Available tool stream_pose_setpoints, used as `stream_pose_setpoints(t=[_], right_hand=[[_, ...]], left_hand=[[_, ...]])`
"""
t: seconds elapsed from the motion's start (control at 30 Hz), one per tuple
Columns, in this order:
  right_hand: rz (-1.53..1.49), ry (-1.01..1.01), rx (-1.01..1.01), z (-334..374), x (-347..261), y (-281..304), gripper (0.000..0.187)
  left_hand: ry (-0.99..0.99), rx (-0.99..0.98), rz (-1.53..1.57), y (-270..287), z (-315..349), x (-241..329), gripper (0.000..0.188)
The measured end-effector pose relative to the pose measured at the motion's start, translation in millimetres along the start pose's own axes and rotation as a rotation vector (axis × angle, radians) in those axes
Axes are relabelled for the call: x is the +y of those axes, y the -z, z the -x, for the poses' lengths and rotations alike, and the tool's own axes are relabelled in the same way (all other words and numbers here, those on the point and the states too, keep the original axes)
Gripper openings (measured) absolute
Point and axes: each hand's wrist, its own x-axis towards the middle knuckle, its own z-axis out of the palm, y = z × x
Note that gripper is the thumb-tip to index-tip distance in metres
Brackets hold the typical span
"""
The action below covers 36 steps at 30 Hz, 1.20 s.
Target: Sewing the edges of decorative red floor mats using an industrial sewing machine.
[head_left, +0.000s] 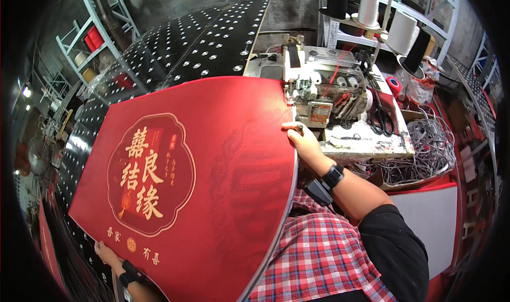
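Note:
A large red mat [234, 185] with gold characters and a scalloped emblem spreads before me, slightly curved. Its far right corner lies at the needle area of an overlock sewing machine [329, 84]. My right hand [305, 145] is closed at the mat's right edge, just in front of the machine, fingertips on the red face. A small dark thing shows between its fingers, too small to name. At the lower left my left hand [108, 254] grips the mat's near left edge, its fingers partly hidden by the mat.
A black table [212, 41] dotted with shiny studs extends behind the mat. Black scissors [381, 116] lie right of the machine. Thread cones [401, 31] stand on a rack at the back right. A box of tangled grey trimmings [425, 148] sits to the right.

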Motion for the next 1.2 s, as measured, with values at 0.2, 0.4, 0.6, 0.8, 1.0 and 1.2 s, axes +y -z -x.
stream_pose_setpoints(t=[0.2, 0.4, 0.6, 0.8, 1.0, 1.2], right_hand=[[-0.015, 0.021, -0.006, 27.9, -0.7, -7.5, 0.018], [-0.049, 0.034, -0.068, 42.6, 1.0, -10.3, 0.017], [-0.103, 0.039, -0.111, 48.3, 0.9, -10.2, 0.017], [-0.032, 0.046, -0.072, 48.9, -0.7, -13.3, 0.016], [-0.062, -0.030, -0.147, 49.7, -4.6, -9.7, 0.015], [-0.135, -0.072, -0.177, 45.3, -4.7, -8.8, 0.014]], left_hand=[[0.548, -0.418, 1.114, -29.5, 2.3, 59.4, 0.033], [0.752, -0.401, 1.172, -67.8, 1.7, 130.2, 0.031], [0.682, -0.351, 1.069, -107.3, -14.5, 162.5, 0.032], [0.637, -0.393, 0.995, -150.4, -36.1, 173.9, 0.035], [0.617, -0.515, 0.981, -182.3, -43.7, 205.7, 0.038], [0.555, -0.509, 0.950, -222.8, -58.1, 226.5, 0.033]])
